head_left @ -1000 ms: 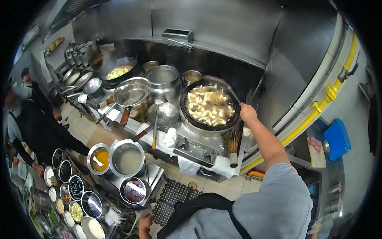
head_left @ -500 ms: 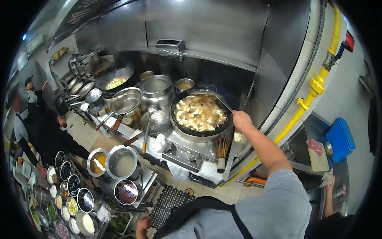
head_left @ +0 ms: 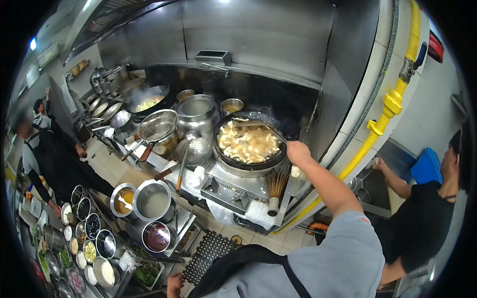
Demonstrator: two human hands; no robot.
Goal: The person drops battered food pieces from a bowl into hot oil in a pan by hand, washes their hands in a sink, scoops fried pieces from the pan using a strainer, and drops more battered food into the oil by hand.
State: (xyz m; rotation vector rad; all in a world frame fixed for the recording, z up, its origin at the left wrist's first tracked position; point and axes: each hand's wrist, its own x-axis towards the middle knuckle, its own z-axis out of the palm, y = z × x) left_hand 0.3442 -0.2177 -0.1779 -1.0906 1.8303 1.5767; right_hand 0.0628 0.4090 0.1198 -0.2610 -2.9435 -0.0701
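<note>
**Wok in use: pieces in bubbling liquid, right hand on tool**

Pale food pieces (head_left: 248, 144) fill most of the wok (head_left: 266, 119), in cloudy, foamy brownish liquid. Wok sits on the stove's steel surface (head_left: 248, 183), ahead of the wearer.

Progress: pieces are in and look partway cooked, my read. Mostly pale, some brownish patches; can't judge doneness from here. None seen lifted out.

Right hand (head_left: 299, 153): fingers wrapped round the end of a long-handled metal tool (head_left: 277, 132), arm stretched out. Tool reaches over the far side of the food; its head is partly lost in the foam and blur.

Left hand (head_left: 175, 283): low at the frame bottom, partly seen, fingers look curled. Can't tell if it has hold of anything. Nearest it: leafy greens (head_left: 147, 272) beside the wearer.

Around the wok: bamboo brush (head_left: 275, 196) on the near right, perforated ladle (head_left: 199, 151) on the left, wire strainer (head_left: 158, 124) beyond that. Second wok (head_left: 165, 97) farther left, steaming, with food in it. Big steel pot (head_left: 169, 208) on the side stand.

Others: one person (head_left: 422, 218) at right, arm reaching over the sink side; one more (head_left: 62, 164) at left by the bowls.
</note>
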